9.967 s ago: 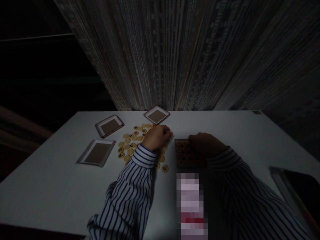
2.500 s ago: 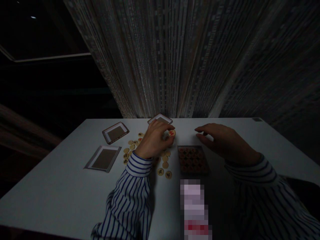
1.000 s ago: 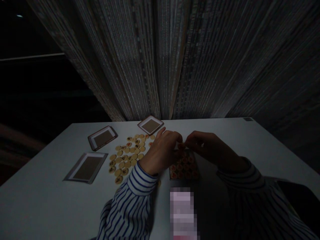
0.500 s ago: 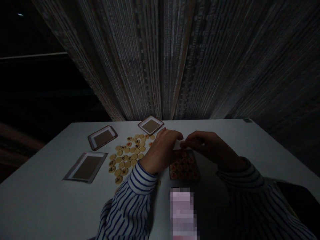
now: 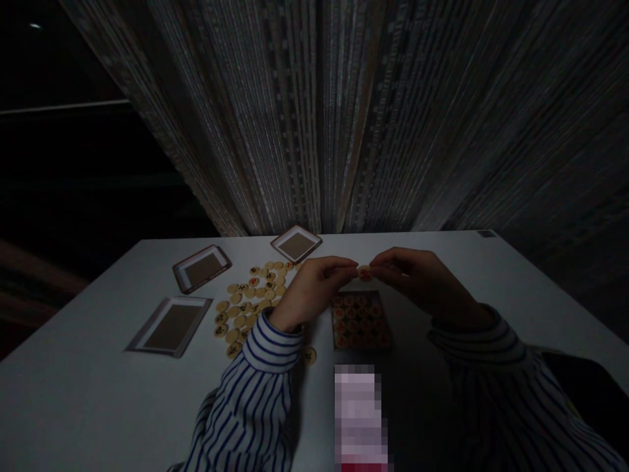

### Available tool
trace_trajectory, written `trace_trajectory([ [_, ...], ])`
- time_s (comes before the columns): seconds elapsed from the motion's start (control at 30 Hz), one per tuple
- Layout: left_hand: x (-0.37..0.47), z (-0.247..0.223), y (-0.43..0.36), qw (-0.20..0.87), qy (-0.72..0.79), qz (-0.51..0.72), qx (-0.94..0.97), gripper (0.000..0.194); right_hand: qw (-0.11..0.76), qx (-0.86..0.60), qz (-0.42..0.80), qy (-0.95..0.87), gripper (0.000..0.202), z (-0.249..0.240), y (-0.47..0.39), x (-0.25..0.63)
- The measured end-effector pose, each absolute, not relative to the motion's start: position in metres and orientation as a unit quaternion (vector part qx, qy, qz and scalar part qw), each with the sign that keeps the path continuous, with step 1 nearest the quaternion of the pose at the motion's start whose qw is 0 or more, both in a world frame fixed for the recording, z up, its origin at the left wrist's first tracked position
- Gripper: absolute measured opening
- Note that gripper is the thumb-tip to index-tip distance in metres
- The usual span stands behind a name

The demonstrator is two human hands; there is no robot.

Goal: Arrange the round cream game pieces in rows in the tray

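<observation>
Both hands pinch one round disc [image 5: 364,273] together: left hand [image 5: 310,288] and right hand [image 5: 421,282] fingertips clamped on its opposite edges, raised above the small box [image 5: 360,321] of red-marked discs at desk centre. Markings unreadable. Loose tan discs [image 5: 250,301] lie left; three flat rectangular trays [image 5: 170,324] toward the far-left corner.

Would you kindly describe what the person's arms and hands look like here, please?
Both hands are bare, with no gloves, rings or watch visible in the dim light. The left sleeve and right sleeve belong to a long-sleeved white shirt with dark blue stripes, with buttoned-looking cuffs at the wrists.
</observation>
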State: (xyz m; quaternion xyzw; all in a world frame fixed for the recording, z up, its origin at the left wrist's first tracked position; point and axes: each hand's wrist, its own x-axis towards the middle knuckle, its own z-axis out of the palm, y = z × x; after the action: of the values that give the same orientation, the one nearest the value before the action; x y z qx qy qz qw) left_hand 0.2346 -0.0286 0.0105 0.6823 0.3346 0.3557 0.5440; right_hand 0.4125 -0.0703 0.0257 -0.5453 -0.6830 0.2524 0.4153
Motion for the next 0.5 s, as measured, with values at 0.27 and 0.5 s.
trace_trajectory([
  [0.27,0.2366,0.015,-0.0315,0.58,0.341,0.352,0.651,0.017,0.435,-0.525,0.269,-0.68,0.022,0.021,-0.0693,0.4137],
  [0.5,0.2354,0.0146,-0.0317,0.585,0.35,0.358,0.638,0.016,0.446,-0.514,0.276,-0.679,0.019,0.02,-0.0702,0.4138],
])
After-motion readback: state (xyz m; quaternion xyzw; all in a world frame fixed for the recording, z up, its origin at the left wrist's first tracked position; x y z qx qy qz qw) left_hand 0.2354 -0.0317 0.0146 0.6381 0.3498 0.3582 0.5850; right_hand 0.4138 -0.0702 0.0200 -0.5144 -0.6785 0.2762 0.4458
